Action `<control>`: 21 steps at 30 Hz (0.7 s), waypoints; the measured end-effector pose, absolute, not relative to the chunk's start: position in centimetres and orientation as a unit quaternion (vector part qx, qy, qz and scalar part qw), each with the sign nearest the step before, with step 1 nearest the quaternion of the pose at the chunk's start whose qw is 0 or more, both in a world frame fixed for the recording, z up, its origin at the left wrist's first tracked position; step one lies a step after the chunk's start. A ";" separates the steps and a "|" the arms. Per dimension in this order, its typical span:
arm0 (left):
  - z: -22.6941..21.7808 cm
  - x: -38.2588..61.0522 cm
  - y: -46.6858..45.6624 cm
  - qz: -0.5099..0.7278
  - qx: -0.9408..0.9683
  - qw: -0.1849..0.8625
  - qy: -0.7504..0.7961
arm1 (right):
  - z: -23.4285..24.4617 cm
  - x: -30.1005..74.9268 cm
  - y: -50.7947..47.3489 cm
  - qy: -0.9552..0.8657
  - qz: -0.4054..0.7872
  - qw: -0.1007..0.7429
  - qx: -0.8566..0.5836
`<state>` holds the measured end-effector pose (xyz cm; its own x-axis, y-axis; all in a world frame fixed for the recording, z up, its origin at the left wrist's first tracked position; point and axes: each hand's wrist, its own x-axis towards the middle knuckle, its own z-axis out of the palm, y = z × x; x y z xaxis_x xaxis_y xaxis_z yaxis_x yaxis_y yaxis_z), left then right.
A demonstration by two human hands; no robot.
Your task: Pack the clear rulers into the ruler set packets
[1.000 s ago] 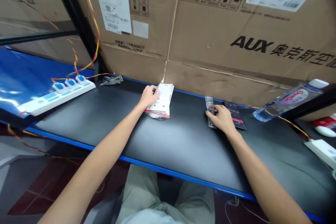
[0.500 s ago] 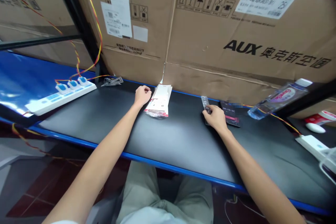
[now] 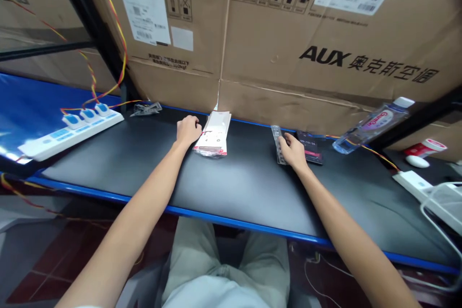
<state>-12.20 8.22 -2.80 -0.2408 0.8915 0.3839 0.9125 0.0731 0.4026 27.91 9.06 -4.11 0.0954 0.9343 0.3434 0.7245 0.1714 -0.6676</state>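
Observation:
My left hand rests on the black desktop with its fingers curled in. Its knuckles come up to the left edge of a stack of white-and-red flat packets in clear wrapping; I cannot see anything held in it. Over on the right, a narrow clear plastic strip with markings lies on the desk. My right hand has thumb and fingers bent at the strip's right edge, pinching it, though the fingertips are partly hidden. A dark phone-like device with a lit screen lies just behind that hand.
Large cardboard boxes stand along the back edge. At left sits a white power strip with several plugs; another power strip is at right. A water bottle leans there, near a red-and-white container. Clear plastic scraps lie back left.
The whole view has shifted slightly. My left hand has come closer to the packets. My right hand has moved a little rightward on the plastic strip, and more of the strip shows.

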 end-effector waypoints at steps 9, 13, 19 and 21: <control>-3.1 -12.3 8.1 -0.279 -0.624 0.006 -0.730 | -3.8 28.1 8.4 -0.629 0.179 0.409 -0.636; -3.2 -12.5 8.2 -0.277 -0.620 -0.008 -0.734 | -3.6 28.1 8.3 -0.625 0.193 0.410 -0.635; -2.8 -12.7 8.2 -0.269 -0.620 -0.013 -0.737 | -3.4 28.1 8.4 -0.614 0.206 0.432 -0.628; -2.7 -12.7 8.2 -0.267 -0.621 -0.014 -0.737 | -3.5 28.2 8.4 -0.612 0.210 0.440 -0.622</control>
